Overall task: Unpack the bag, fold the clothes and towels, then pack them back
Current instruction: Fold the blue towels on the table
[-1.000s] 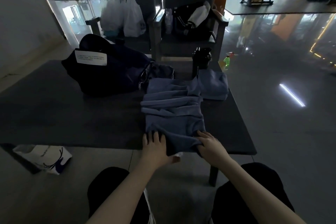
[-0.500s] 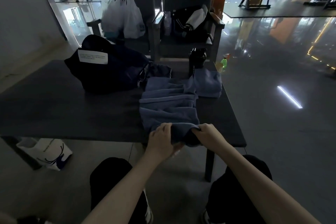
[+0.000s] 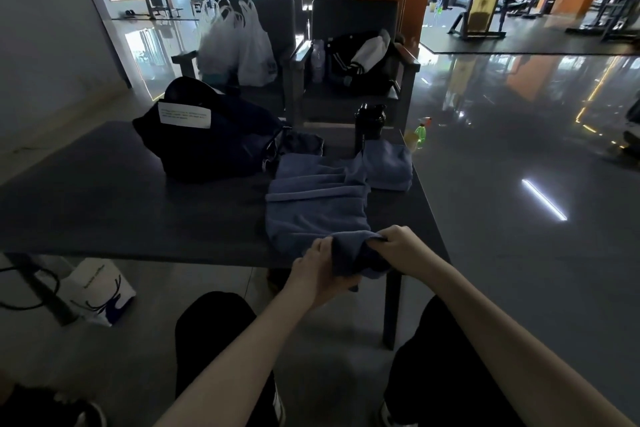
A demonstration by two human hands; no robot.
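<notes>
Landmark for all positions: the towel [image 3: 318,204].

- Paper bag [image 3: 100,291]: on the floor, far left of the towel and nearer the camera, under the worktop's edge. White with dark blue print.
- Worktop [image 3: 121,204]: dark, carries the towel near its right end.
- Bag [image 3: 214,149]: dark, slumped, on the worktop left of and behind the towel. A white label [image 3: 184,114] is on its upper side; print too small to read.
- Plastic bags [image 3: 239,45]: white, on a chair seat well behind the towel, to its left.
- Dark cloth [image 3: 304,144]: just behind the towel's far edge, against the bag's right end. Kind of garment not discernible.
- Towel: blue, lies with loose lengthwise folds. Its far part rests flat on the worktop; its near edge is bunched and raised at the worktop's front edge.
- Left hand [image 3: 318,274]: fingers curled round the towel's near edge, left side.
- Right hand [image 3: 401,250]: pinches the same edge on its right side, knuckles up. The fabric between the two hands sags in a dark fold.
- Jacket [image 3: 360,62]: dark with white, on a second chair well behind the towel.
- Bottle [image 3: 370,121]: black, upright, behind the towel's right far corner.
- Folded towel [image 3: 388,163]: same blue, touching the towel's right far corner, in front of the bottle.
- Spray bottle [image 3: 420,132]: green, on the floor behind and right of the towel.
</notes>
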